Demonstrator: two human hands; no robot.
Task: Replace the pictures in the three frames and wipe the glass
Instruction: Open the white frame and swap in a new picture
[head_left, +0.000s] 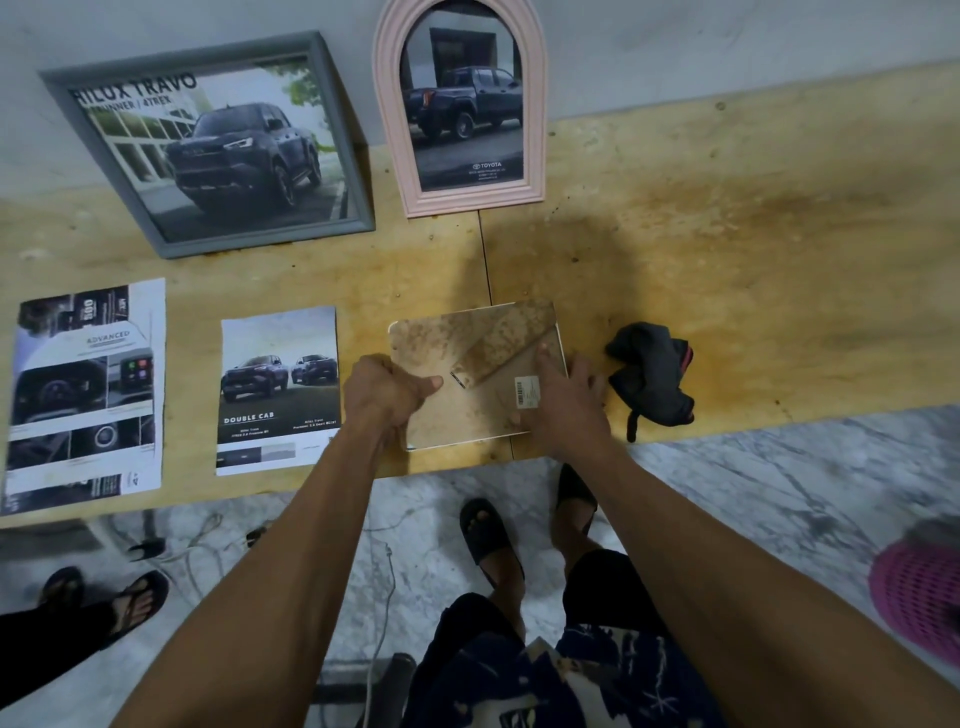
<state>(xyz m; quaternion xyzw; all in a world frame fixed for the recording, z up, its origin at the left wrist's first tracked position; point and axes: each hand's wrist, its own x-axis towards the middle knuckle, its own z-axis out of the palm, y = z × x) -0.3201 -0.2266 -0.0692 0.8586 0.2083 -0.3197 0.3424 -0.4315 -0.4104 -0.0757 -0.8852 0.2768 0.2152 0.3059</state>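
Bare table (753, 270) lies open to the right beyond the dark cloth (652, 376). To the left, 2 loose pictures (278, 389) block the surface; 2 frames (218, 150) line the wall.

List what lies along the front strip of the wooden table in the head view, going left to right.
Interior-feature brochure page → Double Cab brochure page → left hand → face-down frame with stand → right hand → dark cloth.
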